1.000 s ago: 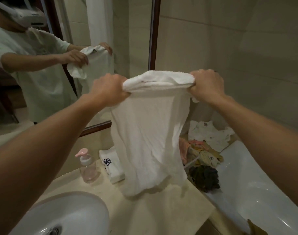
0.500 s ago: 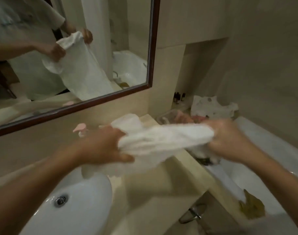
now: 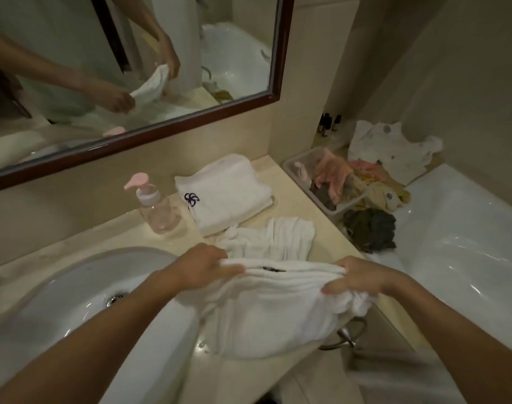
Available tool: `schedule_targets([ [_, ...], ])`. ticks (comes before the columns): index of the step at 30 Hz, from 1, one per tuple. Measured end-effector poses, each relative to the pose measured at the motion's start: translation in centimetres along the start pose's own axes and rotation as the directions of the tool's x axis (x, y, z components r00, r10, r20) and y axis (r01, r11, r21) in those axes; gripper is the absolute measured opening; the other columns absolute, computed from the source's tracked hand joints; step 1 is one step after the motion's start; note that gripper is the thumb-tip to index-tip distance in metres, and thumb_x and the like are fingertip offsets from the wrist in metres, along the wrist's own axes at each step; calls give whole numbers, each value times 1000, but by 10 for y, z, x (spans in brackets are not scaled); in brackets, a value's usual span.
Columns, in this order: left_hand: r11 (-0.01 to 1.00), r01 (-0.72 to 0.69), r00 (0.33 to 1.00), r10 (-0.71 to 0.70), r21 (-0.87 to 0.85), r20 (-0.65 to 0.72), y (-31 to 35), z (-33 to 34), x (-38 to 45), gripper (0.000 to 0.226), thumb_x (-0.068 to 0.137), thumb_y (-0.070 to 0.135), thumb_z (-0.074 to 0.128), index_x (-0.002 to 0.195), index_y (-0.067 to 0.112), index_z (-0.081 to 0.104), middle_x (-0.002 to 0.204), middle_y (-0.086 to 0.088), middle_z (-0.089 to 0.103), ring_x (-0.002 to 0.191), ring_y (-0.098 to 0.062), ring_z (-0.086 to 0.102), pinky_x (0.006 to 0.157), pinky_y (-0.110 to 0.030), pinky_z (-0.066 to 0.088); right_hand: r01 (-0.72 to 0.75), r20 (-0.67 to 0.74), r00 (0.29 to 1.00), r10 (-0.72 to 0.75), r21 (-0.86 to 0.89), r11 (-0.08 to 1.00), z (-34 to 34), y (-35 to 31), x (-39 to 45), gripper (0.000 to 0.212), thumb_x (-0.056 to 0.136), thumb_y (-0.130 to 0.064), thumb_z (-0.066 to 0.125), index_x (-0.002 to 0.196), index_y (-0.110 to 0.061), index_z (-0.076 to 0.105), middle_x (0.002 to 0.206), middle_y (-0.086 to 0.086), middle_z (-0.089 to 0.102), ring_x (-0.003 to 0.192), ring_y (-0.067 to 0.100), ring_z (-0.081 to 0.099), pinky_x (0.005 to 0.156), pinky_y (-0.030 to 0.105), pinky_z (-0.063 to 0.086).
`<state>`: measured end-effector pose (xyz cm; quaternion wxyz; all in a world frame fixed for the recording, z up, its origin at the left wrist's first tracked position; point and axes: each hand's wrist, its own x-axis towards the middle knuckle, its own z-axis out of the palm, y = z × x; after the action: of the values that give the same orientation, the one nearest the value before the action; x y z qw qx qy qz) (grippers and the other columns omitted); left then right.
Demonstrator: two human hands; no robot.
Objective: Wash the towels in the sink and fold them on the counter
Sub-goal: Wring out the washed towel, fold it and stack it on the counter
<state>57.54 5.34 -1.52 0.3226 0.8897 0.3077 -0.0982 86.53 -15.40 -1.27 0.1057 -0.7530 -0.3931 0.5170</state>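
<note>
- Lowered since a second ago, when it hung at chest height before the mirror, the white towel (image 3: 266, 304) now lies draped over the front edge of the counter (image 3: 330, 252), its far part spread on the counter top and its near part hanging toward the person.
- Its top fold is stretched between both hands: the left hand (image 3: 202, 268) grips the left end with fingers curled over the cloth, and the right hand (image 3: 356, 277) pinches the bunched right end, thumb and fingers closed on it.
- Just beyond it, touching its far part, lies a folded towel (image 3: 225, 193) with a dark blue emblem, resting on the counter against the wall.
- Left of that folded towel stands a clear pump bottle (image 3: 158, 207) with a pink top.
- The sink (image 3: 74, 290), white and round, sits left of the held towel, its drain showing beside the left forearm.
- Right of the counter, a clear bin (image 3: 316, 182) holds mixed pink, yellow and dark cloths, with more heaped beside it on the rim of the white bathtub (image 3: 458, 258).
- A framed mirror (image 3: 281, 53) above reflects the arms and the towel.
</note>
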Motion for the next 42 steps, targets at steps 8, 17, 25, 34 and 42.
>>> schedule_targets([
  [8,805,146,966,-242,-576,-94,-9,12,53,6,94,20,64,95,18,69,85,-2,71,64,-7,60,62,-21,44,-110,-234,969,-81,-699,707,-3,-19,65,82,79,-79,55,143,-29,42,146,7,41,131,30,40,101,40,37],
  [17,266,71,877,-475,-961,-67,-7,27,69,23,94,28,58,88,10,70,81,0,65,67,-15,56,57,-25,44,329,-263,920,-291,113,938,79,-92,144,26,95,-37,66,106,-15,60,97,-6,61,90,13,58,77,29,43],
  [25,942,320,851,-334,-105,-405,-16,60,100,16,95,26,53,103,21,66,101,-3,65,89,-33,63,72,-38,51,332,-229,937,-265,337,881,83,-76,142,17,85,-16,55,100,-9,58,89,-1,58,81,13,55,76,30,43],
  [34,794,347,741,-558,-498,-373,-21,46,97,13,89,22,59,78,22,66,74,2,64,76,-23,62,61,-28,41,251,-321,943,-86,519,817,88,-73,151,25,100,-34,60,102,-11,67,98,-2,69,97,15,65,81,21,46],
  [42,732,303,601,-644,-611,-474,-31,56,67,17,93,22,62,98,11,75,80,3,69,80,-18,65,76,-30,48,237,-312,946,-93,467,852,76,-71,134,20,100,-17,54,114,-10,67,109,-1,66,104,12,61,89,25,45],
])
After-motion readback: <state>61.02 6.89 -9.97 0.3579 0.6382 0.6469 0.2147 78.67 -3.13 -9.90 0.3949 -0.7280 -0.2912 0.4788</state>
